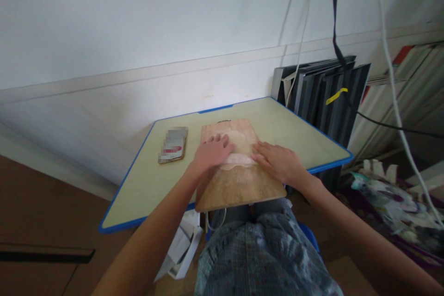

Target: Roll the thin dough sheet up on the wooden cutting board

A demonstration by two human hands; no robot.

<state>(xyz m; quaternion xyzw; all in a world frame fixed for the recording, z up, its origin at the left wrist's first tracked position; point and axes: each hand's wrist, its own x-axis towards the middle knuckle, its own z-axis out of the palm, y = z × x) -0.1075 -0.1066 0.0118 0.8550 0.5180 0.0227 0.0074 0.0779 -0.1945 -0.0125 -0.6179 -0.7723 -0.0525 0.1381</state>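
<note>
A flat, pale sheet of what looks like dough [239, 142] lies on a wooden board [243, 187], with a thicker whitish band along its near edge. My left hand [214, 151] rests palm down on the dough's left side, fingers stretched forward. From the right, my right hand [277, 159] touches the opposite side, its fingers laid flat and pointing inward. Beneath the palms the dough is hidden. The board reaches past the near edge of a pale table [294, 134] with a blue rim.
On the table's left lies a phone-like slab [173, 144], partly pixelated. Dark grey panels [322, 97] lean at the wall, and cables [385, 46] hang on the right. Below are a white box [182, 249] and a heaped purple-rimmed container [398, 208].
</note>
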